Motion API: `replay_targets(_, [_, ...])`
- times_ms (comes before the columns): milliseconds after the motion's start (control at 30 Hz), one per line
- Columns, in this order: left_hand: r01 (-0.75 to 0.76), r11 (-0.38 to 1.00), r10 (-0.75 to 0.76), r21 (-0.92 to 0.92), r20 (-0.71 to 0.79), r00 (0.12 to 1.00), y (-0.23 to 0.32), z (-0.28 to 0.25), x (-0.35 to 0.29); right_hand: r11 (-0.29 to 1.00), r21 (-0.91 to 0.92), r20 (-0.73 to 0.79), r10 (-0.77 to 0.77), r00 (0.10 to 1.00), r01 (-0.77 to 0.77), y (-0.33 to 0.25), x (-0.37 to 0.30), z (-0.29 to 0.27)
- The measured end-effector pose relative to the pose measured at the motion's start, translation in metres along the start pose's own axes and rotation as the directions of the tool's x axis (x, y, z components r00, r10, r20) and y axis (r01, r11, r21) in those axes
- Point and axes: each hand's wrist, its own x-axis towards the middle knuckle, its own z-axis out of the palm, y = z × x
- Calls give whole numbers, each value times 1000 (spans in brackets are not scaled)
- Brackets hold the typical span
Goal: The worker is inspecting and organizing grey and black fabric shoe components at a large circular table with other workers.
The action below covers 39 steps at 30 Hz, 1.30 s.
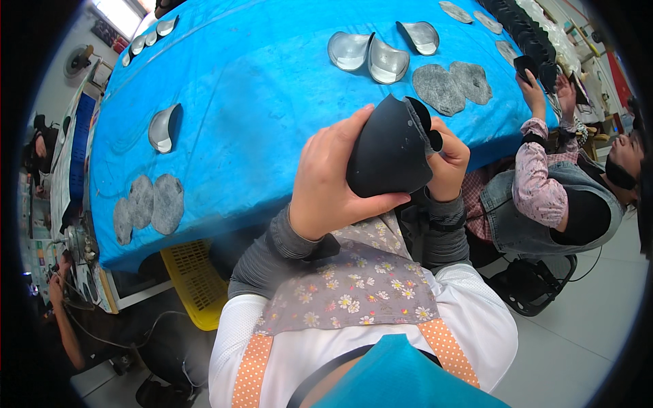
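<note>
In front of my chest I hold a black curved shell piece [388, 153], tilted, with its rolled edge toward the right. My left hand [333, 170] is wrapped round its left side, the thumb along the bottom and the fingers behind the top. The fingers of my right hand [445, 160] pinch the curled edge at the right, partly hidden by the piece. Beyond my hands, similar shells with grey inner faces [389, 60] lie on the blue-covered table [252, 88]. Flat grey fuzzy oval pads [439, 88] lie beside them.
More grey pads [166, 204] and a single shell [163, 129] lie at the left of the table. A yellow basket [197, 282] stands under its near edge. At right, a co-worker [544, 183] holds a dark piece near stacked black pieces [527, 34].
</note>
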Motion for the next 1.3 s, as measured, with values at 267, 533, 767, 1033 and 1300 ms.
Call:
replay_targets(267, [-18, 1000, 18, 14, -9, 1000, 0, 0, -1, 1000, -5, 4, -11, 1000, 11, -2, -1, 1])
replay_targets(533, [-7, 999, 7, 32, -11, 1000, -1, -2, -1, 999, -33, 33, -29, 999, 30, -3, 0, 1])
replay_targets(767, [-17, 999, 18, 30, -39, 999, -3, -3, -1, 997, -76, 44, -18, 999, 21, -1, -1, 2])
replay_targets(1033, [-25, 1000, 26, 19, -68, 997, -19, -2, -7, 994, -100, 87, -23, 996, 31, -1, 1, 8])
replay_targets(1300, [120, 953, -84, -278, 139, 987, -74, -6, -24, 900, -400, 195, -103, 975, 175, 7, -3, 34])
